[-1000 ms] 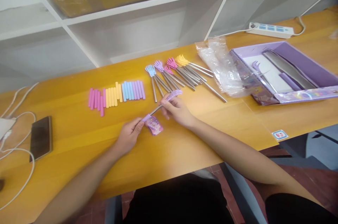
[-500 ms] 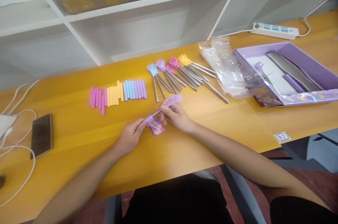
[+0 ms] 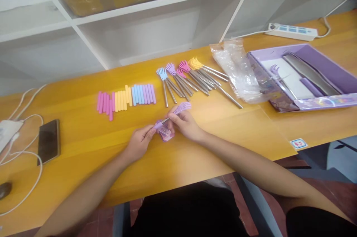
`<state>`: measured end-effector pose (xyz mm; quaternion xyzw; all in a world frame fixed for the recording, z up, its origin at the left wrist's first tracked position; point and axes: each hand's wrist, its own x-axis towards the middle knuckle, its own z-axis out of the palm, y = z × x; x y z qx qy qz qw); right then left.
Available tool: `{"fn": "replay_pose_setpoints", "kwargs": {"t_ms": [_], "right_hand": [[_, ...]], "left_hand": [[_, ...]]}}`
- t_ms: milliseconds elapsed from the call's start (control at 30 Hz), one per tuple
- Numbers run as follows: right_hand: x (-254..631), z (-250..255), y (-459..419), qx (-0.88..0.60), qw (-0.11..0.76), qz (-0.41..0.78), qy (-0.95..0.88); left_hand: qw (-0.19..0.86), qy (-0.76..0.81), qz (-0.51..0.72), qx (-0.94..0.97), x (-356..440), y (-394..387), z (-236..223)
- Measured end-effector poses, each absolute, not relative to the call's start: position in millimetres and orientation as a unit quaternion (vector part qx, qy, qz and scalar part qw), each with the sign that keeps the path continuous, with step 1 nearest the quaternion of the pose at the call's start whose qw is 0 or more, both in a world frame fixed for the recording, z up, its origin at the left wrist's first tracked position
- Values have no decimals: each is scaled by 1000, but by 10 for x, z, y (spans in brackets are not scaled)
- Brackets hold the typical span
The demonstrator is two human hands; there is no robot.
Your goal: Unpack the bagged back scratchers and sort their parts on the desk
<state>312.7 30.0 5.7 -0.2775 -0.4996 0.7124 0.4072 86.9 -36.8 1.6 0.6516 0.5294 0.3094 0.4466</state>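
Between my two hands lies a purple back scratcher (image 3: 182,107) with a claw-shaped head and a metal rod. My right hand (image 3: 185,123) pinches the rod just below the head. The fingers of my left hand (image 3: 141,142) are closed on the purple handle (image 3: 158,125) at the other end. A small printed pink-purple card (image 3: 166,133) hangs at the handle, close to my right fingertips; whether they touch it, I cannot tell. Beyond my hands lie several metal-rod back scratchers (image 3: 200,79) with blue, purple, pink and yellow heads. Left of them is a row of coloured handle tubes (image 3: 126,97).
A purple box (image 3: 306,105) at the right holds a purple scratcher and a grey strip. Clear plastic bags (image 3: 237,69) lie against it. A power strip (image 3: 292,31) is behind. On the left are a phone (image 3: 48,142), white cables and a dark mouse (image 3: 5,190).
The view has shifted slightly. Both hands keep their hold on the back scratcher, and the card has turned a little, closer to my right fingers.
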Motion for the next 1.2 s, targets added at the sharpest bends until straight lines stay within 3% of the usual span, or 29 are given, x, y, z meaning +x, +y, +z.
{"fn": "replay_pose_setpoints", "kwargs": {"t_ms": [267, 367, 533, 833, 1067, 1200], "right_hand": [[3114, 117, 298, -288, 406, 703, -508], [3143, 201, 314, -285, 397, 691, -533], [3151, 228, 326, -339, 470, 643, -501], [3146, 139, 441, -303, 504, 672, -449], [3056, 100, 199, -362, 432, 578, -590], [3035, 124, 180, -333, 416, 638, -555]], "left_hand": [[452, 527, 326, 642, 875, -363, 1], [506, 508, 349, 603, 870, -344, -35], [637, 433, 461, 441, 861, -255, -6], [632, 399, 603, 277, 821, -105, 63], [696, 382, 544, 271, 896, -137, 105], [702, 381, 510, 320, 924, -156, 97]]}}
